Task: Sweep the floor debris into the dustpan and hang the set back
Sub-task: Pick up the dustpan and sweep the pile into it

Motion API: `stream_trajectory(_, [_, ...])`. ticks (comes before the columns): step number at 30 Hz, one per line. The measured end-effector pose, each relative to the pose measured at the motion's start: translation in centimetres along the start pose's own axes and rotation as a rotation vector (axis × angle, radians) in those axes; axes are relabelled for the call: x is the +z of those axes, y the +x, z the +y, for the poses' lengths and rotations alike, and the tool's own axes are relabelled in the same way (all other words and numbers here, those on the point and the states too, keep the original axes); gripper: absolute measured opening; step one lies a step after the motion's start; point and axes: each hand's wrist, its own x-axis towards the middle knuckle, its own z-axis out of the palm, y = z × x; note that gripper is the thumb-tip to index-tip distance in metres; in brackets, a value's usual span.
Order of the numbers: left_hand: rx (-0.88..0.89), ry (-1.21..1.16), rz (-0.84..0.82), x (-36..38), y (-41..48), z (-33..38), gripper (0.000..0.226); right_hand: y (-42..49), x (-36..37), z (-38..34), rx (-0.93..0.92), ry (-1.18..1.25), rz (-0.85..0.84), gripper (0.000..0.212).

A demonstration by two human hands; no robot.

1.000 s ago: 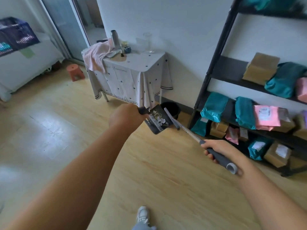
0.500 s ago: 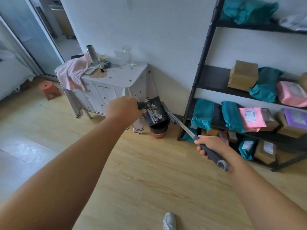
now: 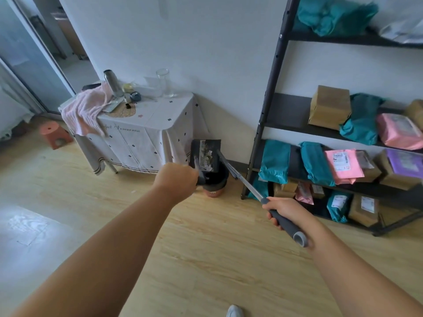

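Observation:
My left hand (image 3: 175, 179) grips the handle of a dark dustpan (image 3: 206, 156), which is tipped up over a small black-lined bin (image 3: 215, 183) on the floor by the wall. Pale debris (image 3: 208, 160) lies in the pan beside its comb teeth. My right hand (image 3: 286, 211) holds the grey grip of the broom handle (image 3: 288, 225); its metal shaft runs up and left to the broom head (image 3: 225, 160), just right of the pan.
A small table (image 3: 142, 131) with a white cloth, a pink towel, a flask and a glass stands left of the bin. A black shelf rack (image 3: 267, 106) with parcels fills the right. An orange stool (image 3: 55, 136) sits at far left. Wood floor lies in front.
I have come closer to the bin. The dustpan has tilted further up over it, and the broom has followed along on its right.

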Motion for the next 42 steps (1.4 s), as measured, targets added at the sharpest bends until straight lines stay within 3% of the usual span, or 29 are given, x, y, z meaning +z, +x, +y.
stream_trajectory(7, [0.253, 0.099, -0.140, 3.4, -1.4, 0.8, 0.026, -0.4, 2.3, 0.6, -0.019, 0.030, -0.003, 0.022])
stream_trajectory(12, [0.378, 0.131, -0.130, 6.0, -2.8, 0.7, 0.040, -0.8, 4.1, 1.5, -0.025, 0.028, 0.004, 0.024])
stream_trajectory(19, [0.544, 0.267, -0.135, 3.4, -3.4, -1.1, 0.047, -2.3, 4.8, 2.2, -0.014, 0.025, 0.045, 0.028])
stream_trajectory(26, [0.526, 0.324, -0.054, 4.1, -2.8, -2.5, 0.044, -3.3, 6.1, 2.2, -0.037, -0.008, 0.080, 0.039])
stream_trajectory(33, [0.541, 0.285, -0.148, 5.9, -3.2, -0.9, 0.058, -3.3, 7.9, 2.0, -0.008, -0.072, 0.072, 0.043])
stream_trajectory(36, [0.539, 0.283, -0.187, 6.3, -3.2, -0.6, 0.053, -3.1, 8.0, 2.2, 0.002, -0.086, 0.069, 0.051])
stream_trajectory(42, [0.564, 0.382, -0.128, 5.2, -3.0, -2.4, 0.049, -3.8, 7.2, 2.4, -0.021, -0.137, 0.085, 0.055])
